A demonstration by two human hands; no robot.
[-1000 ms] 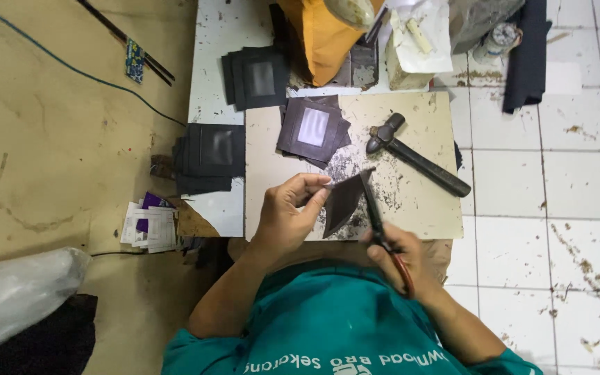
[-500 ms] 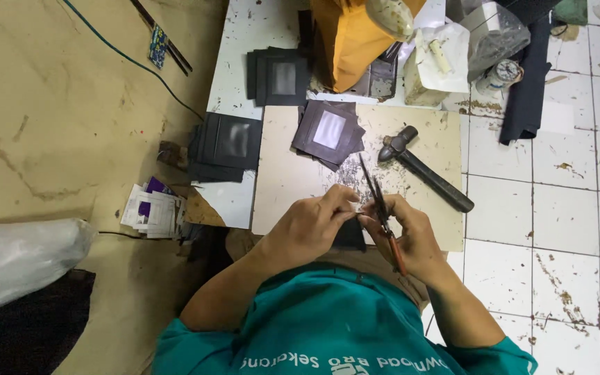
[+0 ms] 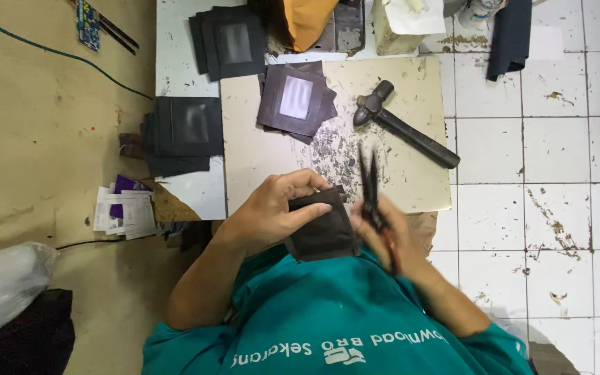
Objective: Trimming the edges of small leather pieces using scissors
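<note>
— While the left hand (image 3: 272, 212) pinches the dark leather piece (image 3: 321, 229) tight, what does the right hand (image 3: 383, 232) hold?
— Its fingers wrap blurry scissors (image 3: 369, 184), touching the piece over the pale board (image 3: 258, 149).
— What lies near?
— A hammer (image 3: 404, 125) and dark windowed pieces (image 3: 294, 98).
</note>
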